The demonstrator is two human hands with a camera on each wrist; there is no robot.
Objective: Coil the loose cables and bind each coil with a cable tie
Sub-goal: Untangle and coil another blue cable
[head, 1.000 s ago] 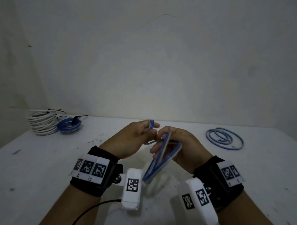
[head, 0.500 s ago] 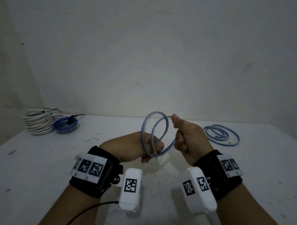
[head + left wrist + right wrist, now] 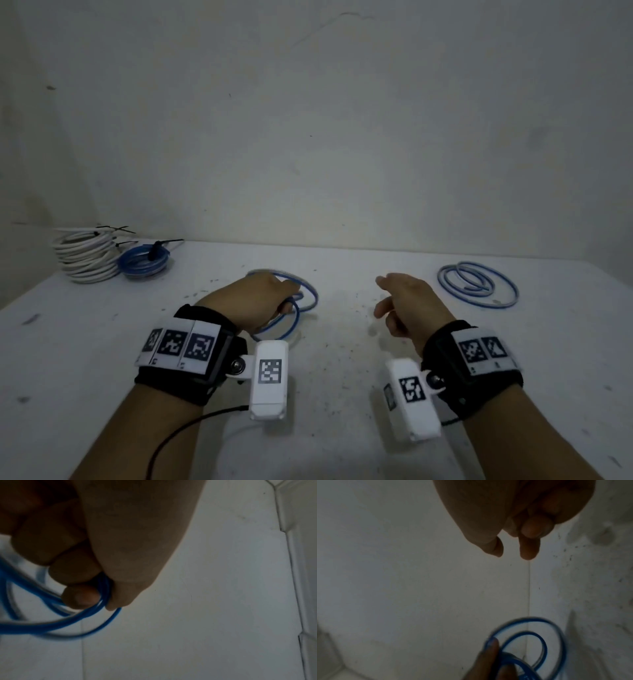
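Note:
My left hand (image 3: 274, 303) grips a loosely coiled blue cable (image 3: 314, 298) low over the white table (image 3: 342, 359), left of centre. In the left wrist view the fingers (image 3: 80, 596) curl around the bunched loops of the blue cable (image 3: 51, 625). No tie shows on this coil. My right hand (image 3: 387, 298) hovers to the right of it, apart from the cable, holding nothing, its fingers loosely bent. The right wrist view shows that hand (image 3: 513, 550) empty, with the blue coil (image 3: 544, 642) below it.
A second loose blue cable coil (image 3: 443, 282) lies at the back right of the table. At the back left stands a stack of white coils (image 3: 85, 260) beside a blue coil (image 3: 144, 267) bound with a black cable tie (image 3: 157, 247). A wall rises behind the table.
Both hands held the blue coil up before. The right hand has let go and moved right. The left hand has lowered the coil toward the table.

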